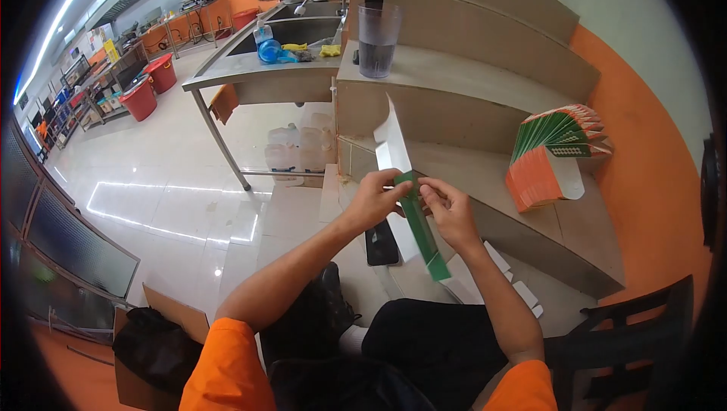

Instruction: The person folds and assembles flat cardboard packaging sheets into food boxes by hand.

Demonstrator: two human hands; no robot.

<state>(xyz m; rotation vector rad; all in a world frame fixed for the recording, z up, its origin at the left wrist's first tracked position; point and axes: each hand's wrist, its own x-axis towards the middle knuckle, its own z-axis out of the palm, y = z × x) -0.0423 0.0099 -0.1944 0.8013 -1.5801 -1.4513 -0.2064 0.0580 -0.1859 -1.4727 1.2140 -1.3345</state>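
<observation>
A partly folded cardboard carton point(418, 223), green on one panel and white inside, is held up in front of me at a slant. My left hand point(376, 199) grips its left side, with the thumb pressed on the green panel. On the other side, my right hand point(452, 213) pinches the carton's edge near the middle with thumb and fingers. One white flap point(393, 142) sticks up beyond my hands. Below them, more white cardboard pieces point(473, 278) lie on the lower step, partly hidden by my right forearm.
Nested green and orange cartons point(549, 157) stand on a step at the right. A clear plastic cup point(377, 40) is on a higher step. A black phone point(381, 244) lies below my hands. A steel sink table point(265, 74) stands ahead left; a black chair point(628, 347) is at right.
</observation>
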